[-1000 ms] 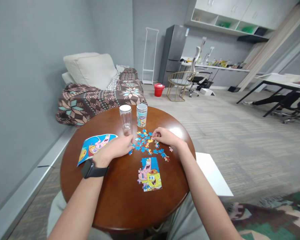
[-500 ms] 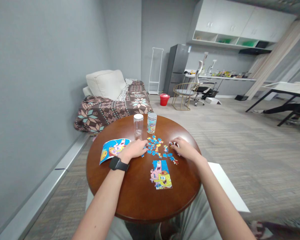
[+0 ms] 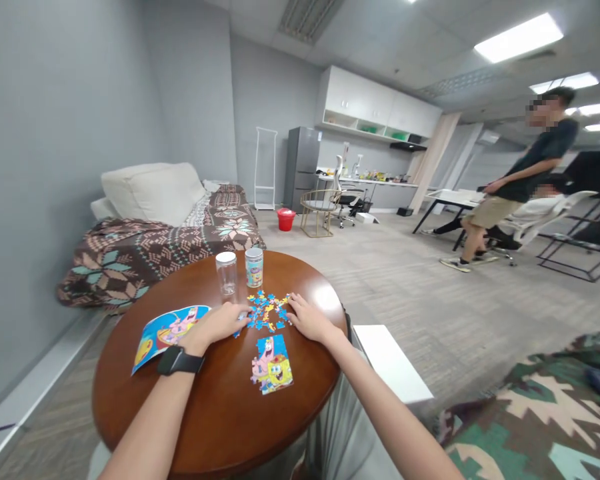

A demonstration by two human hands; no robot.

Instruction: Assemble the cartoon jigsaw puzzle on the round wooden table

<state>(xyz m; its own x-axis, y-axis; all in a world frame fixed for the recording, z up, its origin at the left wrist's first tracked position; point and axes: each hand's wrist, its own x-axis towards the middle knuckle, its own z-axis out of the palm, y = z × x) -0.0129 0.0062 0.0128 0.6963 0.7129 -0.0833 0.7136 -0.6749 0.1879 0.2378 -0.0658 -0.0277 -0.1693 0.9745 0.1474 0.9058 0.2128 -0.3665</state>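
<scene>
Loose jigsaw pieces (image 3: pixel 267 311), mostly blue and yellow, lie in a small pile on the round brown table (image 3: pixel 210 413). At the pile's left edge rests my left hand (image 3: pixel 224 321), its fingers stretched toward the pieces. My right hand (image 3: pixel 309 319) lies on the right side with fingers apart, the tips touching the outer pieces. Closer to me is a joined section of the jigsaw puzzle (image 3: pixel 273 367), showing a pink and a yellow cartoon figure. A picture sheet (image 3: pixel 166 332) with curled edges lies left of my left hand, partly covered by that forearm.
Behind the pile stand a clear jar with a white lid (image 3: pixel 227 275) and a printed tin (image 3: pixel 254 268). A patterned sofa (image 3: pixel 180 240) adjoins the table's far left. A white board (image 3: pixel 393 363) is at the right. A person (image 3: pixel 525 173) stands further off.
The view has swung right and up, bringing a standing person into sight. My right hand has moved inward, and the pieces on that side now lie closer together.
</scene>
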